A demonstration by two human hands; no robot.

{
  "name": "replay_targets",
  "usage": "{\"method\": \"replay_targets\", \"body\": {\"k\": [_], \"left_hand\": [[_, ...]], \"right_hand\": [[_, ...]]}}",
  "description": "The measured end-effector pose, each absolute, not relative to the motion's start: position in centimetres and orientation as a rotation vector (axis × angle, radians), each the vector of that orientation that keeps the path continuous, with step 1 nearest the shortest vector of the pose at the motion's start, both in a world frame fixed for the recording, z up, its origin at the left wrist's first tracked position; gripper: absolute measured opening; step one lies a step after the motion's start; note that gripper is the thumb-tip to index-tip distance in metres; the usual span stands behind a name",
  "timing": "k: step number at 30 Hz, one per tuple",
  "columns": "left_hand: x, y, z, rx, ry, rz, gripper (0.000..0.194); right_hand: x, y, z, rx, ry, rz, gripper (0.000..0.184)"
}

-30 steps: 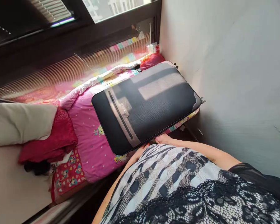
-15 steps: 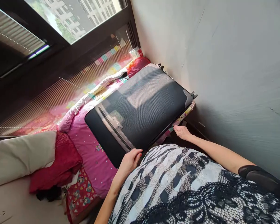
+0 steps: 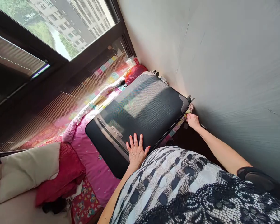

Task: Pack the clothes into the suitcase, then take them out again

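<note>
I see the left hand [image 3: 136,154] with its fingers spread wide, resting flat on top of the big suitcase [image 3: 151,119], close to the near edge. Those fingers hold nothing. The fingers of the right hand [image 3: 193,120] are bunched up at the same near edge, by the corner with the wheels [image 3: 190,99]. They look like they pinch something small, but I can't tell what, or if they really hold it.

The suitcase lies flat on the bed [image 3: 95,169], front side up. It looks all closed to me. The pocket zip [image 3: 110,134] is on top, in plain view. So I'd say the case is in place, and the work at its edge is not done yet.

The wall [image 3: 224,62] is near the wheels, so I have little room at that end. The spotted dress [image 3: 163,183] hides a bit of the near edge from me. On the far side are a roll of bedding [image 3: 78,121] and a red bag [image 3: 135,73], with the window [image 3: 95,46] behind them. Over to the left I see a pale pillow [image 3: 30,169] and a red blanket [image 3: 63,175], well apart from the case.
</note>
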State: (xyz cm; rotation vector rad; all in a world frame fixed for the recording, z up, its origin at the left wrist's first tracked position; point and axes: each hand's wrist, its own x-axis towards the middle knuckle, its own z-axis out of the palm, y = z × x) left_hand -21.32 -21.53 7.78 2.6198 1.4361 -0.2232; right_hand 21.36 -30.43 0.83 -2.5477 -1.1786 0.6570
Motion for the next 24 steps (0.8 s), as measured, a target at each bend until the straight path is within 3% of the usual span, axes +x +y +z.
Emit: {"method": "replay_targets", "body": {"k": [8, 24], "left_hand": [[-21.3, -21.3, 8.0, 2.617, 1.442, -0.32, 0.076], [-21.4, -21.0, 7.4, 2.589, 1.41, -0.375, 0.079]], "right_hand": [[26.7, -27.3, 2.3, -2.654, -0.982, 0.543, 0.048], [32.2, -19.7, 6.2, -2.861, -1.793, 0.497, 0.042]]}}
